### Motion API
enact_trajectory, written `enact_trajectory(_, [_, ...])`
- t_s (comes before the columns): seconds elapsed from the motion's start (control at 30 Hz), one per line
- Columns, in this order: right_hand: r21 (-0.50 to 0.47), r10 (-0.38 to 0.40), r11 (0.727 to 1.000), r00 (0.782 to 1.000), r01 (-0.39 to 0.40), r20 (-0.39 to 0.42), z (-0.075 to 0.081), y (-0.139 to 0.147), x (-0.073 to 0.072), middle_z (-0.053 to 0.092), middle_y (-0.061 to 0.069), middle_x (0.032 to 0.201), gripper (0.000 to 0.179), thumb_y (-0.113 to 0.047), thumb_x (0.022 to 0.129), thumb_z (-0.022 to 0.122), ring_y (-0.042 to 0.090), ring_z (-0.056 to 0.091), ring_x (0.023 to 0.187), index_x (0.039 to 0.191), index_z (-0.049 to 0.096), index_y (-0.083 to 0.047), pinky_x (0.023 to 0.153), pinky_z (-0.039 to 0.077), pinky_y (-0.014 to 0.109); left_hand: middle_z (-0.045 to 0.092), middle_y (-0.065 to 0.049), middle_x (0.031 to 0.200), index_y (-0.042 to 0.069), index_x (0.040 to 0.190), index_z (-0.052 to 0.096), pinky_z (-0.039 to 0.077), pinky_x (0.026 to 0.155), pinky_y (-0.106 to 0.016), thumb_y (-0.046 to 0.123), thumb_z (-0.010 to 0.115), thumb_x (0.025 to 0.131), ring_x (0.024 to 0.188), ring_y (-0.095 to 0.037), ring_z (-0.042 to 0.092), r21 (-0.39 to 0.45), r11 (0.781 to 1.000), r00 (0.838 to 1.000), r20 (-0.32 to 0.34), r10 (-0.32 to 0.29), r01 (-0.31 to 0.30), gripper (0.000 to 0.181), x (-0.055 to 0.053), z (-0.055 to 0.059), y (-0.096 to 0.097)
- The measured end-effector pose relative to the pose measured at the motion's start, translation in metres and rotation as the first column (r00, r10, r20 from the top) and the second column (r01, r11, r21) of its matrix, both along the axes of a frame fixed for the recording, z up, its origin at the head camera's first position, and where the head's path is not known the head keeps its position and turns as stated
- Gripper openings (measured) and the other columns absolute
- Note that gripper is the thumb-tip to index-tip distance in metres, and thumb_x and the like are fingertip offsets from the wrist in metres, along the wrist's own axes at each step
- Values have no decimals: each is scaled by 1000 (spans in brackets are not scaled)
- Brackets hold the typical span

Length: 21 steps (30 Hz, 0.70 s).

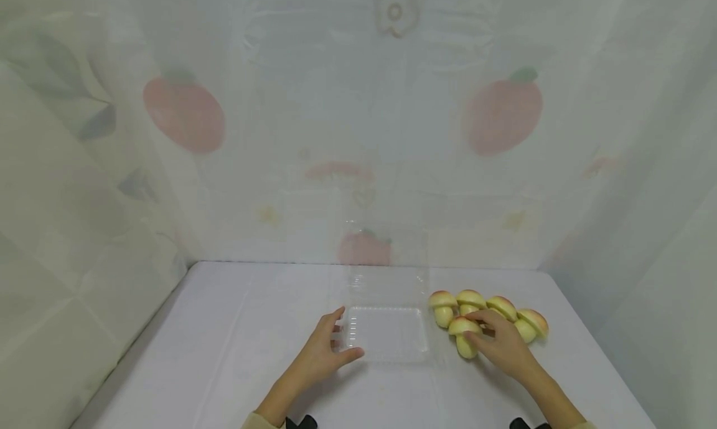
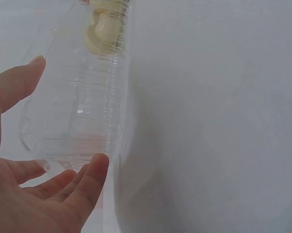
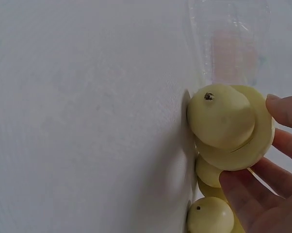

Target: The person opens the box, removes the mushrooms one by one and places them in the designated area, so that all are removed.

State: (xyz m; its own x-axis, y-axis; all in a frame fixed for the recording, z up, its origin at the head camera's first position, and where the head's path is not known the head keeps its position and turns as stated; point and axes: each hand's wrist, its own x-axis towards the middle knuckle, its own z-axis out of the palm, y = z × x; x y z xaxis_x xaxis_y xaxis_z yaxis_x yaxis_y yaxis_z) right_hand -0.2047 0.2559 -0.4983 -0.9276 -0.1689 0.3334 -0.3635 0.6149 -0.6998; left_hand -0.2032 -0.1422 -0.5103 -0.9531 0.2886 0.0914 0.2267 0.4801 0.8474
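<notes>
On the table a clear plastic box (image 1: pixel 386 359) stands with its lid (image 1: pixel 386 286) raised at the back. My left hand (image 1: pixel 327 345) is at the box's left side, thumb towards the front and fingers towards the back. In the left wrist view the fingertips (image 2: pixel 100 162) lie by the end of the box, and whether they touch it is hard to tell. My right hand (image 1: pixel 501 345) pinches the cap of a yellow toy mushroom (image 1: pixel 466 345) with a reddish top. The right wrist view shows this mushroom (image 3: pixel 221 116) between thumb and fingers, its stem facing the camera.
Several more toy mushrooms (image 1: pixel 442 309) stand close together behind and right of the held one. Right of them all is one tilted mushroom (image 1: pixel 534 323). White sheeting printed with fruit (image 1: pixel 506 114) hangs behind the white table (image 1: pixel 224 354) and at both sides.
</notes>
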Motion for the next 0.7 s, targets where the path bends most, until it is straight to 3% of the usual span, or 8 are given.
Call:
enact_trajectory(0.37, [-5, 4, 1000, 1000, -4, 5, 2, 3, 2, 68, 7, 115, 30, -10, 89, 79, 34, 64, 110, 116, 69, -3, 91, 58, 46, 41, -22, 148, 3, 157, 29, 54, 99, -49, 40, 84, 85, 127, -40, 52, -29, 1000, 1000, 0, 2, -2, 98, 2, 5, 0])
enact_trajectory(0.7, [57, -16, 998, 996, 21, -90, 6, 7, 10, 68, 5, 117, 32, -16, 92, 78, 29, 64, 110, 119, 67, -3, 90, 59, 45, 35, -23, 153, 6, 159, 26, 49, 102, -58, 44, 81, 87, 127, -45, 52, -64, 998, 1000, 14, -2, 3, 99, 2, 15, -6])
